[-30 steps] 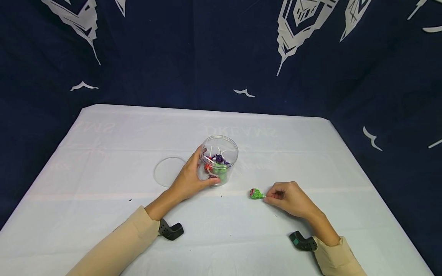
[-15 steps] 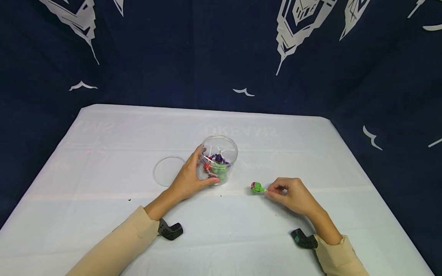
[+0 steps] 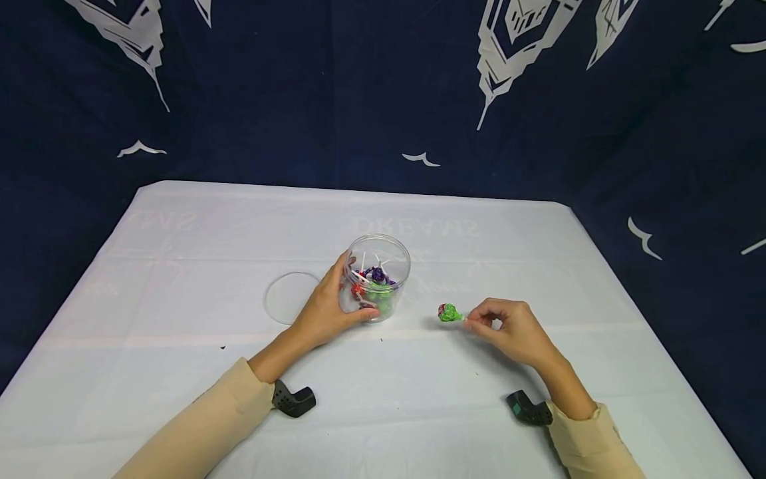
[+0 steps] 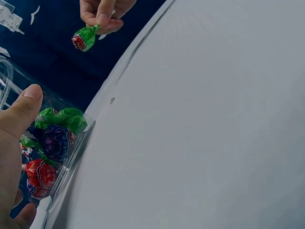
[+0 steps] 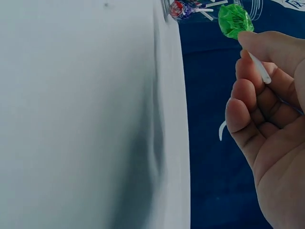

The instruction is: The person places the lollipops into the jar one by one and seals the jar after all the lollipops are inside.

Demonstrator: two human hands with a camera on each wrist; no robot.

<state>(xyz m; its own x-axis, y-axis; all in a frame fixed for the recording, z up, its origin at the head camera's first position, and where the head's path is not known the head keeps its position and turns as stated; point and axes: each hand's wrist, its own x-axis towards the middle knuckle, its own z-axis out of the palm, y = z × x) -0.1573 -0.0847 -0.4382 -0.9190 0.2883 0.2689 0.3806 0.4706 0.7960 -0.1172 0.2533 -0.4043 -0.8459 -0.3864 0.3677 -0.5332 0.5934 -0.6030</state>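
A clear plastic jar (image 3: pixel 391 309) stands uncapped near the middle of the table, with my left hand (image 3: pixel 326 306) gripping its left side, thumb in front. Inside are several wrapped lollipops, among them a red one (image 4: pixel 40 174), a purple one (image 4: pixel 58 142) and a green one (image 4: pixel 71 119), some white sticks pointing up. My right hand (image 3: pixel 509 327) pinches a green-and-red wrapped lollipop (image 3: pixel 449 313) between thumb and fingertips, just below its head. The lollipop is held above the table to the right of the jar. Its white stick (image 5: pixel 259 68) runs into the palm in the right wrist view.
A clear round lid (image 3: pixel 276 299) lies flat on the white-covered table (image 3: pixel 359 412) left of the jar, partly behind the left hand. A dark blue patterned cloth (image 3: pixel 335 93) hangs behind the table. A small dark speck (image 3: pixel 223 347) lies at the left.
My right hand has lifted the lollipop off the table and carried it slightly away from me, its shadow now apart from it. The left hand and the jar stay in place.
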